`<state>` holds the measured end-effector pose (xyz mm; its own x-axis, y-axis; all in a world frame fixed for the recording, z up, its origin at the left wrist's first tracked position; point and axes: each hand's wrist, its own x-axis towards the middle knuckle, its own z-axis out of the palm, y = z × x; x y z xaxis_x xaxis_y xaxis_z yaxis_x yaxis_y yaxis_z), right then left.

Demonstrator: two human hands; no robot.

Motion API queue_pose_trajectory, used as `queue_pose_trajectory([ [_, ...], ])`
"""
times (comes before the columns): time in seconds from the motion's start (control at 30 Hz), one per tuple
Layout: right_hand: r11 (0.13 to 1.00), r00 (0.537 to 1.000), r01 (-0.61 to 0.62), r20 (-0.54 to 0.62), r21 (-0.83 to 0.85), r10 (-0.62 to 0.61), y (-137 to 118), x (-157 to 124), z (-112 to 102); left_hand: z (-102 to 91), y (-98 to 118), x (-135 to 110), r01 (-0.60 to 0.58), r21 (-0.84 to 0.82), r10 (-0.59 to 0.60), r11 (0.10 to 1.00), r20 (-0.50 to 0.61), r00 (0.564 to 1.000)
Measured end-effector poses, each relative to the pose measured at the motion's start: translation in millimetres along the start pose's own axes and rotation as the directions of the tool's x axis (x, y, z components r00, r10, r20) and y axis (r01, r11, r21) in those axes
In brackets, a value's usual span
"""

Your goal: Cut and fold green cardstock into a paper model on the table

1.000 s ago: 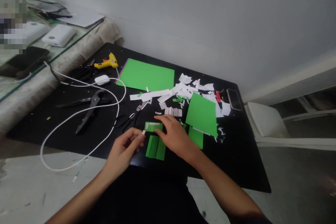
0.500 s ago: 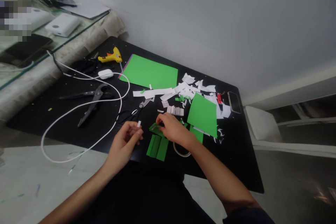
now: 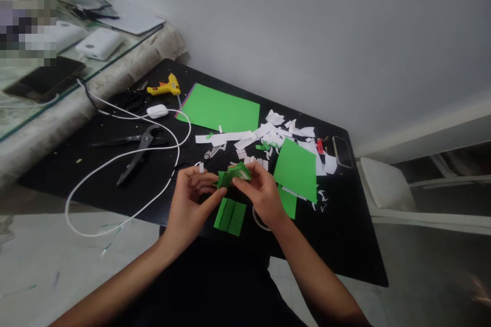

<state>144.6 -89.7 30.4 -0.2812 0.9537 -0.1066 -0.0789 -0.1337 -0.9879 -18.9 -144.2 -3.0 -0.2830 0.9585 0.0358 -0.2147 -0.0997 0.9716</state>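
Note:
Between my hands is a small folded piece of green paper [image 3: 226, 179], raised above the table. My left hand [image 3: 194, 194] pinches its left side with thumb and fingers, and a small white strip [image 3: 201, 167] sticks up at the index finger. My right hand [image 3: 264, 191] grips the right side, where a pale patch shows on the green. Just below lies another folded green piece [image 3: 230, 217] with creases down its middle. A roll of tape [image 3: 261, 218] is partly hidden by my right wrist.
Green sheets [image 3: 222, 107] and a smaller green sheet [image 3: 296, 168] lie on the black table [image 3: 337, 235] among white paper scraps [image 3: 268, 133]. Leftward are a yellow glue gun [image 3: 166, 86], large black shears [image 3: 140, 153] and a looping white cable [image 3: 111, 161]. A phone [image 3: 342, 151] lies right.
The folded green paper has been lifted from the table by my right hand. My left hand has moved right and closed on its other side.

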Motion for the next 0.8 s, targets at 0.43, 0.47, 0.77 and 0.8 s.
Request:
queue_pose_trajectory([
  [0.43, 1.0, 0.997, -0.012, 0.08, 0.015, 0.011, -1.8, -16.2, -9.3, -8.0, 16.7, 8.3, -0.184, 0.204, 0.134, 0.961, 0.237, 0.962],
  [0.47, 1.0, 0.998, 0.009, 0.07, -0.02, -0.008, -2.4, -17.2, -9.0, -7.9, 17.8, 7.8, -0.194, 0.201, 0.142, 0.96, 0.249, 0.958],
  [0.77, 0.963, 0.982, 0.181, 0.082, -0.2, -0.167, -13.2, -25.9, -8.6, -8.1, 24.6, 1.5, -0.144, 0.163, 0.102, 0.976, 0.242, 0.965],
  [0.8, 0.956, 0.978, 0.206, 0.079, -0.208, -0.193, -14.3, -26.3, -9.3, -8.0, 25.6, 1.5, -0.143, 0.155, 0.104, 0.978, 0.236, 0.966],
])
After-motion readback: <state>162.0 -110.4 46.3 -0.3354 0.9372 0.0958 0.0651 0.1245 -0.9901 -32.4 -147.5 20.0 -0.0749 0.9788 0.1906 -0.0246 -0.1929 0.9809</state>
